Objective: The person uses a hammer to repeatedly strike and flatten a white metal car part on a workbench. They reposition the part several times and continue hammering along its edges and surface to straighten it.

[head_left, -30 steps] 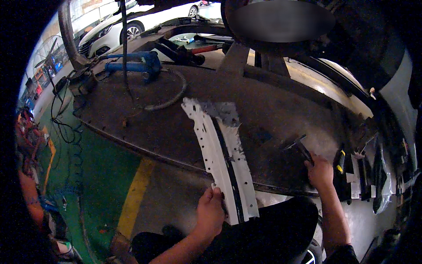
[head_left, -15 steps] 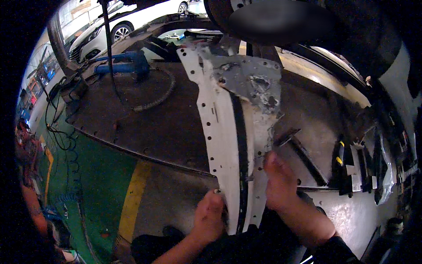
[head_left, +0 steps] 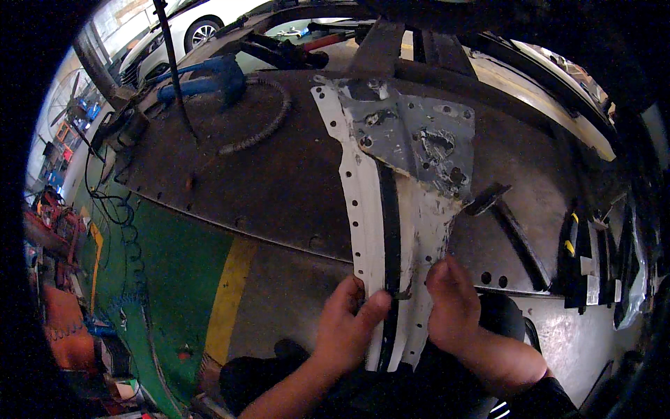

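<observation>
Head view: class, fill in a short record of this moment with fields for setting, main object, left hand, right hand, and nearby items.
Setting: workshop with a dark metal worktable over a green floor with a yellow stripe
Main object: long white sheet-metal panel with a row of holes, a dark groove and a grey, worn upper end
Left hand: grips the panel's lower left edge
Right hand: grips the panel's lower right edge
Nearby items: blue tool and ribbed hose at the table's far side; white car behind
</observation>
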The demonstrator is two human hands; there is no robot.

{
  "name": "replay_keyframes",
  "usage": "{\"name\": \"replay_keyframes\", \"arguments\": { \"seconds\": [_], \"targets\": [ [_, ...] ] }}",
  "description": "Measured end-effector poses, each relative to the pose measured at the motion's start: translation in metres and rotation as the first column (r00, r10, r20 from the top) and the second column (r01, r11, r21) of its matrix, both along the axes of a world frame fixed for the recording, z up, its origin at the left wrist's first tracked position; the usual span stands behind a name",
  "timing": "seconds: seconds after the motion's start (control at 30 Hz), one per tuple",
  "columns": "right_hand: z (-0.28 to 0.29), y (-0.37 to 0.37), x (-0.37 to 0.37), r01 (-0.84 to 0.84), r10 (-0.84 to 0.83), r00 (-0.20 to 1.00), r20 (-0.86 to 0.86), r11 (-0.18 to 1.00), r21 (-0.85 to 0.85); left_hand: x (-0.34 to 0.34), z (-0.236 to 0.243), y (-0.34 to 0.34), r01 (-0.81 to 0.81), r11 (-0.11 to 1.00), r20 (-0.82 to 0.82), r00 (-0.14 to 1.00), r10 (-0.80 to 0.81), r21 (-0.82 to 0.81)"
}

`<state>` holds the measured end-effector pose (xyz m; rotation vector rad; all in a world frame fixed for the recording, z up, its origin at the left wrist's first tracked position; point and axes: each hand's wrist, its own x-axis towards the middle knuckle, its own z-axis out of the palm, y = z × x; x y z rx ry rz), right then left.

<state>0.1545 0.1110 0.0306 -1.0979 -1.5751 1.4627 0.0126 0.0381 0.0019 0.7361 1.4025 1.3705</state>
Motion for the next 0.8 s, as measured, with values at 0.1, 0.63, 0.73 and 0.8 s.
{"name": "replay_keyframes", "arguments": {
  "seconds": [0.1, 0.63, 0.73, 0.8],
  "targets": [
    [-0.002, -0.003, 0.003, -0.005, 0.001, 0.999, 0.048, 0.997, 0.076, 0.004, -0.005, 0.003, -0.006, 0.999, 0.050, 0.999, 0.008, -0.035],
    [-0.003, 0.040, 0.036, 0.123, -0.252, 0.935, 0.251, 0.891, 0.437, 0.008, -0.002, -0.005, 0.355, 0.922, -0.337, 0.896, -0.288, 0.155],
    [-0.004, 0.050, 0.038, 0.200, -0.303, 0.931, 0.205, 0.891, 0.407, 0.007, 0.007, -0.004, 0.438, 0.890, -0.431, 0.832, -0.349, 0.124],
    [-0.006, 0.053, 0.041, 0.200, -0.313, 0.921, 0.232, 0.891, 0.408, 0.006, 0.008, -0.002, 0.474, 0.871, -0.452, 0.809, -0.375, 0.125]
  ]
}}
